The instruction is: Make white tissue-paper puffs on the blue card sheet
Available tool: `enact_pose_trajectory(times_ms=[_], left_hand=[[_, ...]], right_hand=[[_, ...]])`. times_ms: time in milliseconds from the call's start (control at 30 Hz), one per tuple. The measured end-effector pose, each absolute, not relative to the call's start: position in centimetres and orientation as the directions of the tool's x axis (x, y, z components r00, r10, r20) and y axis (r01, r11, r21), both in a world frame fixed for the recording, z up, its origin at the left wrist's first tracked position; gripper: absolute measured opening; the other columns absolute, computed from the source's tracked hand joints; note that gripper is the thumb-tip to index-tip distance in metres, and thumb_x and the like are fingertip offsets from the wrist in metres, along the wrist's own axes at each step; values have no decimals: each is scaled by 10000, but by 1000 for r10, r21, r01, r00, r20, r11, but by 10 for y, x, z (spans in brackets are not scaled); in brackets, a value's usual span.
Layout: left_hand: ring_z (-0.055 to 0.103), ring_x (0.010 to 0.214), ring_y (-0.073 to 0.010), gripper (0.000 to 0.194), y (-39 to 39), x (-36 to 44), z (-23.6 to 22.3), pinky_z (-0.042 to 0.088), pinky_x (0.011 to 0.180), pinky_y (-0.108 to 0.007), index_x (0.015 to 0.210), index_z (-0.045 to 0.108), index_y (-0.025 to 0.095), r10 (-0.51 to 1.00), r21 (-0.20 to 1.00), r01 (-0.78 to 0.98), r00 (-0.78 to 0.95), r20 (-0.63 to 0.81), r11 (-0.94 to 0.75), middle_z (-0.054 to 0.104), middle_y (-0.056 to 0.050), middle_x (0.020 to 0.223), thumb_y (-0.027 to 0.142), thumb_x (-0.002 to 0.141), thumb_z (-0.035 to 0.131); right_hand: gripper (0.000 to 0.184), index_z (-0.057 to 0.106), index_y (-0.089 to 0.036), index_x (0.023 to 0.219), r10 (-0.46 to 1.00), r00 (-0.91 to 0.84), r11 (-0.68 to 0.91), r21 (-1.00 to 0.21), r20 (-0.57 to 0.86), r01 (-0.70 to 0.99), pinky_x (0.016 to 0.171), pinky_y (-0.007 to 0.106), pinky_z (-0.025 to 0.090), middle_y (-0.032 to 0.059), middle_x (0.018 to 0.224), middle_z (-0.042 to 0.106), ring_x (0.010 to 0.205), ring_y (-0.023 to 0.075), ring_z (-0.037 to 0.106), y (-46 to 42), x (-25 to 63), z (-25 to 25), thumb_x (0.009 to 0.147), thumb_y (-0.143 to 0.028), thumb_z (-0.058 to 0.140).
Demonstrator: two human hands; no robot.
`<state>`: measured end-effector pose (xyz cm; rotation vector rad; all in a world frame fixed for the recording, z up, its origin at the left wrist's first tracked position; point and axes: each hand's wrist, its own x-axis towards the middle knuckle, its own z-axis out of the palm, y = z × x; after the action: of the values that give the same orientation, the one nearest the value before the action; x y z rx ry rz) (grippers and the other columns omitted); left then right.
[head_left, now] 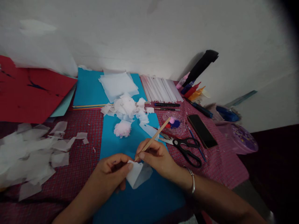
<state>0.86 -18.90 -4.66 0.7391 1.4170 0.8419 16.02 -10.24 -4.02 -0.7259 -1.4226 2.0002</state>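
My left hand (114,171) pinches a small piece of thin white paper (135,174) by its upper left edge. In my right hand (156,155) is a slim wooden stick (155,135), slanting up to the right, its lower tip touching the top edge of the paper. Both hands are close together above a blue sheet (112,144). A fluffy pale pink paper ball (122,129) lies on that sheet, beyond my left hand. Crumpled white paper scraps (126,107) are heaped behind it. The fingertips of my right hand partly cover the contact point.
Black-handled scissors (187,143) and a phone (202,130) lie at right, near blobs of paint (174,123). Loose white paper squares (30,155) cover the left side. Behind are stacked white sheets (119,84), white strips (161,88), paint tubes (192,90) and red paper (35,93).
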Motion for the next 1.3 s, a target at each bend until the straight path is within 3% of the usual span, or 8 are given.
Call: enact_pose_trajectory(times_ms=[400,933,1300], left_hand=[[468,383,-82,286,-186,10,-37,330,354,-163,814,653,166,839,839,-30,-20,-544,543,500,61,452,431,752,566],[456,389,-79,268,-187,9,-39,329,358,-162,720,608,185,848,848,-50,-28,-529,527,474,70,453,449,749,566],[463,392,-80,273,-187,10,-42,332,360,-162,729,611,179,842,842,-47,-19,-538,537,489,63,457,447,753,563]], right_hand=[[152,592,-170,752,745,-665,-233,-953,-49,-191,623,239,515,-19,675,601,632,93,605,-102,157,-39,748,-297,674],[163,602,-178,760,700,-707,-318,-931,-100,-183,647,238,512,-24,676,614,651,90,609,-101,158,-42,721,-303,699],[177,586,-179,762,714,-697,-258,-950,-67,-174,638,237,502,-23,685,591,649,89,596,-103,156,-44,731,-320,687]])
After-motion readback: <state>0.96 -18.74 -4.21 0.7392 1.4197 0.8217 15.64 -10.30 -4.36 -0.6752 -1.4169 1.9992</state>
